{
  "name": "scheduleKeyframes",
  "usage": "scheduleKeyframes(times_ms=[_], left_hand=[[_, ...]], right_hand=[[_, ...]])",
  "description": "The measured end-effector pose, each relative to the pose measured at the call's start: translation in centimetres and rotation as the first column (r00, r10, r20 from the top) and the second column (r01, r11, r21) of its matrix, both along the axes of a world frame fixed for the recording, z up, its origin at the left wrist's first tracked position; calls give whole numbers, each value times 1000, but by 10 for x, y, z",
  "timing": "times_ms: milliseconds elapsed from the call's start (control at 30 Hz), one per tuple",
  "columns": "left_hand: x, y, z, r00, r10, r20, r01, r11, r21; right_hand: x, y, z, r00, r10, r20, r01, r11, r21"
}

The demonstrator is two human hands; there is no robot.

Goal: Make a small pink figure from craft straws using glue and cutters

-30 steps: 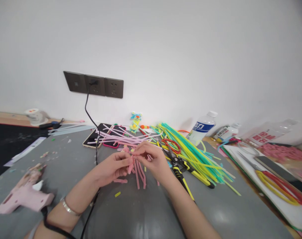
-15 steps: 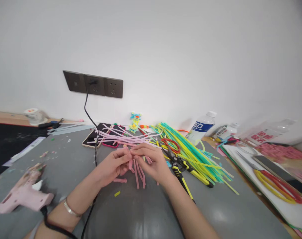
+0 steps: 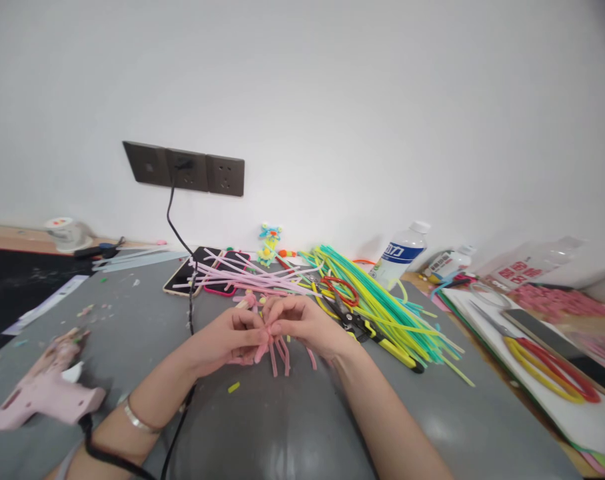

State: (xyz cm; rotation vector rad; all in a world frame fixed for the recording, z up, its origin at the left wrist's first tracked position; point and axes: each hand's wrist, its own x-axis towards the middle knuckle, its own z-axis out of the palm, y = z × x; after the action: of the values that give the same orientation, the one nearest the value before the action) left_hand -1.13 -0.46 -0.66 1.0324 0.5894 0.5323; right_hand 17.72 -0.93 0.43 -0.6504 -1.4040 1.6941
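My left hand [image 3: 236, 340] and my right hand [image 3: 302, 325] meet above the grey table, fingertips together. Both pinch a short pink pipe cleaner [image 3: 261, 352], most of it covered by the fingers. Under and behind the hands lie more pink pipe cleaner pieces [image 3: 281, 359]. Just beyond the fingers is a small pink and cream figure [image 3: 250, 300], partly hidden. A yellow scrap [image 3: 233, 387] rests in front of the hands. Long pale pink pipe cleaners [image 3: 252, 275] lie behind them across two phones [image 3: 185, 275].
Green and yellow pipe cleaners [image 3: 382, 303] spread to the right, beside black-yellow pliers [image 3: 355, 320] and a water bottle [image 3: 400, 253]. At left lies a pink glue gun [image 3: 47, 400], its black cord [image 3: 190, 300] near my left arm. Scissors [image 3: 547, 370] lie on paper at far right.
My right hand has turned, its wrist shifting right and its fingers curling more. The pinched fingertips have moved slightly down. The view has shifted a little.
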Motion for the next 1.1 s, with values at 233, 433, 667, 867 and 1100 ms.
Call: scheduleKeyframes(times_ms=[233, 433, 667, 867, 1100], left_hand=[[0, 1, 3, 999, -7, -46, 9, 999, 41], [0, 2, 0, 998, -11, -67, 17, 996, 84], [-1, 2, -3, 999, -1, -43, 5, 997, 83], [-2, 5, -7, 997, 55, -52, -55, 998, 19], [-5, 7, -8, 996, 57, -63, -55, 998, 29]], right_hand=[[4, -1, 1, 999, 43, -3, -43, 998, -38], [3, -1, 0, 999, 49, 1, -48, 987, -156], [1, -3, 7, 997, 6, 82, -7, 1000, 11], [-7, -9, 13, 979, -144, 145, 118, 978, 170], [-8, -5, 8, 962, -206, 181, 158, 955, 251]])
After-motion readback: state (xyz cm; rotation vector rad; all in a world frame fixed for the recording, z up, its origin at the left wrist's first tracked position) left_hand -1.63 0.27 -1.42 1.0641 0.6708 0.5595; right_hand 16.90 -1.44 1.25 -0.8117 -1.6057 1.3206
